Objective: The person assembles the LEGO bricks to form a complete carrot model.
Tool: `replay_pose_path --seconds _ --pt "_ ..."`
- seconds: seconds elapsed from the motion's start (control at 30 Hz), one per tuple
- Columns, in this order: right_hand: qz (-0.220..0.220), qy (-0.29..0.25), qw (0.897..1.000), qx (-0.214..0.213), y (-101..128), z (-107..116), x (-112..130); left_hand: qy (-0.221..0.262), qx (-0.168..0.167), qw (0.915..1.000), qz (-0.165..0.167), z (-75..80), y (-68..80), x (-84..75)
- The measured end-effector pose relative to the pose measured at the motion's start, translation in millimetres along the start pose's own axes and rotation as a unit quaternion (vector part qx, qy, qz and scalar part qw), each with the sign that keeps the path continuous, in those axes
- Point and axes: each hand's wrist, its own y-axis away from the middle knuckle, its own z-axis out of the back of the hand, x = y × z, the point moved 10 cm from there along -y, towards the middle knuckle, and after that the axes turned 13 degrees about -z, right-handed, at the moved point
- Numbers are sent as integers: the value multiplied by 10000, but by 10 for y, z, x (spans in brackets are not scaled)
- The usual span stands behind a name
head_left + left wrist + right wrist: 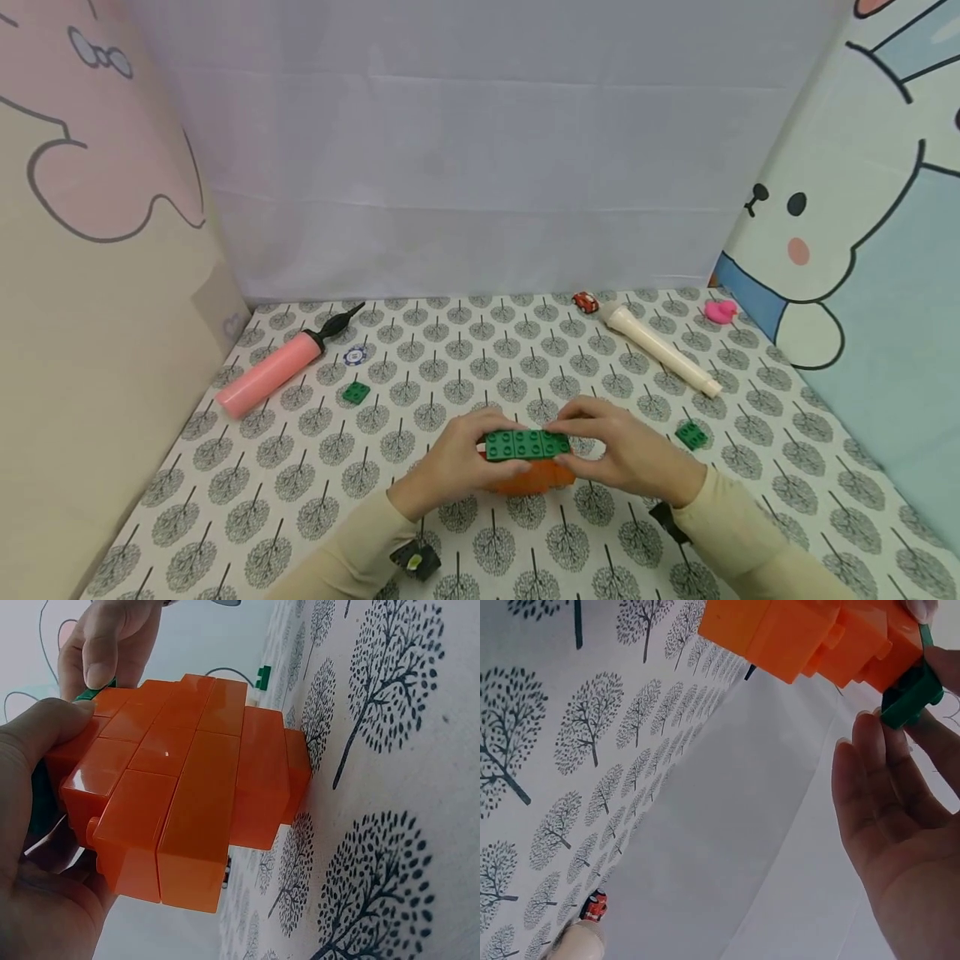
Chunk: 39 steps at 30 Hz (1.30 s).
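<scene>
An orange build of stacked toy building bricks point(534, 478) stands on the patterned cloth, topped by a row of green bricks point(528, 445). In the left wrist view its stepped orange side point(172, 757) widens in the middle and narrows toward the cloth. My left hand point(467, 454) grips the left end of the build, thumb on the near side. With thumb and fingers, my right hand point(618, 443) pinches the green brick at the right end of the row. That green brick point(911, 696) overhangs the orange part in the right wrist view. Whether it is fully pressed down I cannot tell.
Loose green bricks lie left point(356, 392) and right point(691, 434). Farther back are a pink hand pump point(273, 372), a poker chip point(355, 356), a red toy car point(585, 302), a cream microphone-shaped object point(660, 348) and a pink rubber duck point(721, 312). Fabric walls enclose the table.
</scene>
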Motion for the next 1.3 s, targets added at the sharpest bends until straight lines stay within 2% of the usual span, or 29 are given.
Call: replay_pose_path --seconds 0.17,0.23,0.33,0.5,0.7,0.83,1.0,1.13,1.2,1.3 --pt "-533 -27 9985 79 79 1 -152 -41 17 9999 95 15 10 13" --pt "-890 63 9960 57 143 53 -304 -33 21 9998 174 10 15 25" --pt "-1327 491 9898 -183 252 199 -606 -65 40 9997 229 9 19 17" --pt "-2258 1393 9638 -258 501 387 -1170 -175 107 9996 188 10 16 10" --pt "-3366 1901 9223 -56 789 493 -1638 -205 121 9996 178 6 15 23" --pt "-3623 2005 9101 179 891 477 -1781 -208 120 9995 197 1 26 32" --pt "-3808 1707 9081 350 939 446 -1869 -233 111 9994 210 3 28 32" --pt "-3866 1441 9105 284 929 449 -1862 -267 129 9994 203 -1 22 28" --pt "-3737 1395 9168 175 891 456 -1792 -261 133 9994 209 0 23 29" --pt "-3328 1315 9337 -61 787 459 -1597 -240 120 9995 179 6 24 26"
